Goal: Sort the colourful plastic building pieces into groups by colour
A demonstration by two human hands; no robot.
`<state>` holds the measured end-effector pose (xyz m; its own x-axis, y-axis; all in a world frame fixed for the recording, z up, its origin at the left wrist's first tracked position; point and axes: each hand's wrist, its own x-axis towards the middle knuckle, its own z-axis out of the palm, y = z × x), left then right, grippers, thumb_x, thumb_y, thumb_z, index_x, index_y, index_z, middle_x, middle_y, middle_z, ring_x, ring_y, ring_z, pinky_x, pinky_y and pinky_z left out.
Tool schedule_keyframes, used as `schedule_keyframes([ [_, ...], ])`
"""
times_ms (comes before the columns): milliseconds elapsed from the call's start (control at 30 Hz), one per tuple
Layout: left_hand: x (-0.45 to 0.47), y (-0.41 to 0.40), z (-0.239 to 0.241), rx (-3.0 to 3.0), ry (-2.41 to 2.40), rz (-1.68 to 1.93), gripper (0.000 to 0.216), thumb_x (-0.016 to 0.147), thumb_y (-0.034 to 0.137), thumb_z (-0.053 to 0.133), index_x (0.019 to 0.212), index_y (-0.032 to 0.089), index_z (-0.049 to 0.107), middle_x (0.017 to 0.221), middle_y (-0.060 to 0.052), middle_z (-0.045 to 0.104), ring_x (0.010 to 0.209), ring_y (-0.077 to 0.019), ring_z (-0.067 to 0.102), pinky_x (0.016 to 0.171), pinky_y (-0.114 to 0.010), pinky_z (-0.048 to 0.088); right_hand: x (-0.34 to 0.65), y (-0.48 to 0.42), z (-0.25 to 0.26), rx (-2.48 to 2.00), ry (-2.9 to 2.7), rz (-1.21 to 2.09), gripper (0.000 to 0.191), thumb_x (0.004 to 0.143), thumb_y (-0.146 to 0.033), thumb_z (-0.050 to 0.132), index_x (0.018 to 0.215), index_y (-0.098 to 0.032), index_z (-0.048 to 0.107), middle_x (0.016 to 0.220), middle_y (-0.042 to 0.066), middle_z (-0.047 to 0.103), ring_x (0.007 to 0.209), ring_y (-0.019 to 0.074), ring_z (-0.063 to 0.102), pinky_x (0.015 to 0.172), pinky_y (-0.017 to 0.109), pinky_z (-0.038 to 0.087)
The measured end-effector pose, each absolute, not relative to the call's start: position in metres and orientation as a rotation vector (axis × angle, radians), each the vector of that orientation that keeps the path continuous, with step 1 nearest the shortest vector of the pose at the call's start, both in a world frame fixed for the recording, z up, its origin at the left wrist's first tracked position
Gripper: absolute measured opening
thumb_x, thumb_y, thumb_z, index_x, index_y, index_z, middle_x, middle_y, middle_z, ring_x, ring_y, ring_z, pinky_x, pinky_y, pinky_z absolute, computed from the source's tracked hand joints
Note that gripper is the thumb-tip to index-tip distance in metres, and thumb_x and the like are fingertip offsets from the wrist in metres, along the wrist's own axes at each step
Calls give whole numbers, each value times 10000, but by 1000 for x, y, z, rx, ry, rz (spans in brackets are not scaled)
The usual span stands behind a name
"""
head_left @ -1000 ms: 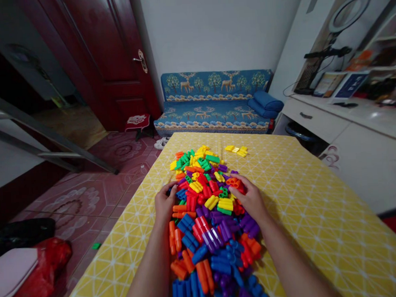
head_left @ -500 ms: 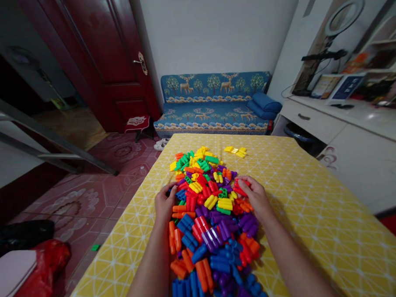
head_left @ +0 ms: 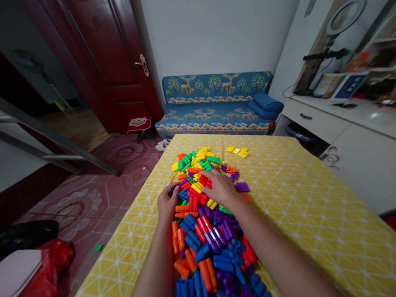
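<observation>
A long heap of plastic building blocks point(head_left: 208, 227) in red, blue, purple, orange, yellow and green runs down the middle of a table with a yellow patterned cloth point(head_left: 305, 205). My left hand point(head_left: 167, 204) rests against the heap's left edge, fingers curled on the blocks. My right hand point(head_left: 221, 189) lies palm down over the middle of the heap, on red and yellow blocks, fingers stretched forward. A few yellow blocks point(head_left: 237, 151) lie apart near the far edge.
A blue patterned sofa point(head_left: 215, 104) stands against the far wall beyond the table. A dark red door point(head_left: 115, 60) is at the back left. White cabinets with a ring light point(head_left: 343, 15) line the right. A red bag point(head_left: 49, 269) lies on the tiled floor, left.
My right hand has swept left from the heap's right side onto its middle, and the red blocks it gripped no longer show in it. The left hand has barely moved.
</observation>
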<state>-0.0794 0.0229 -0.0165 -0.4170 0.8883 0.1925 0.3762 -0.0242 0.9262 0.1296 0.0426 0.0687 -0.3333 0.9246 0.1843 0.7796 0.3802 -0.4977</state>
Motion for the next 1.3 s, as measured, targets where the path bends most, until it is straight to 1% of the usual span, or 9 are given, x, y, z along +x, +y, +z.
schedule_keyframes([
  [200,-79,23,-16,1319,1806,1437,385,792,447,577,1012,176,741,1053,-97,749,1023,-269,676,920,-376,503,119,45,72,-1592,-2261,363,519,780,-222,611,1296,-267,605,1255,71,598,1008,237,645,881,343,505],
  [367,-79,23,-15,1299,1800,1432,395,787,453,579,1009,169,741,1028,-101,753,994,-271,681,887,-372,515,120,41,69,-1405,-2162,453,335,755,-189,628,1070,-261,716,1091,55,668,936,221,653,845,339,514],
  [467,-78,22,-14,1307,1782,1454,381,785,454,587,997,178,743,1037,-92,752,1009,-261,677,886,-353,516,123,26,74,-1205,-2077,586,327,742,-172,654,1053,-251,717,1092,45,665,983,198,642,906,334,501],
  [633,-77,22,-14,1305,1776,1444,387,791,456,578,1001,176,744,1045,-87,752,1009,-256,677,896,-351,513,141,6,87,-858,-2055,936,436,770,-326,729,1197,-258,670,1241,46,641,1156,206,595,1015,353,450],
  [800,-77,23,-15,1301,1791,1451,388,788,453,577,995,173,748,1031,-93,755,990,-264,681,904,-373,505,199,36,56,-1164,-1614,823,284,831,-399,615,1014,-205,712,1042,73,717,996,227,658,932,401,498],
  [933,-78,23,-16,1285,1785,1453,399,788,454,581,1008,163,743,1058,-106,748,1018,-270,675,918,-376,503,245,63,13,-1506,-1424,631,334,723,-334,661,1003,-156,698,1068,122,696,1006,263,644,952,462,482],
  [1033,-77,23,-16,1280,1776,1456,409,802,478,576,1017,172,742,1074,-100,747,1047,-267,669,924,-366,502,251,68,-3,-1597,-1513,644,421,649,-306,730,1052,-185,702,1120,113,684,1055,273,630,994,483,451],
  [1167,-77,21,-14,1280,1794,1425,432,819,499,560,1037,171,738,1084,-96,744,1063,-264,664,927,-353,496,235,71,4,-1417,-1590,916,526,614,-219,738,1136,-230,683,1126,52,693,1049,225,640,992,426,467],
  [1300,-77,21,-13,1269,1802,1420,421,819,491,559,1035,178,740,1068,-85,750,1035,-262,673,899,-346,507,230,76,22,-1297,-1656,1269,577,546,-146,751,1117,-209,696,1122,42,701,1002,219,654,924,384,507],
])
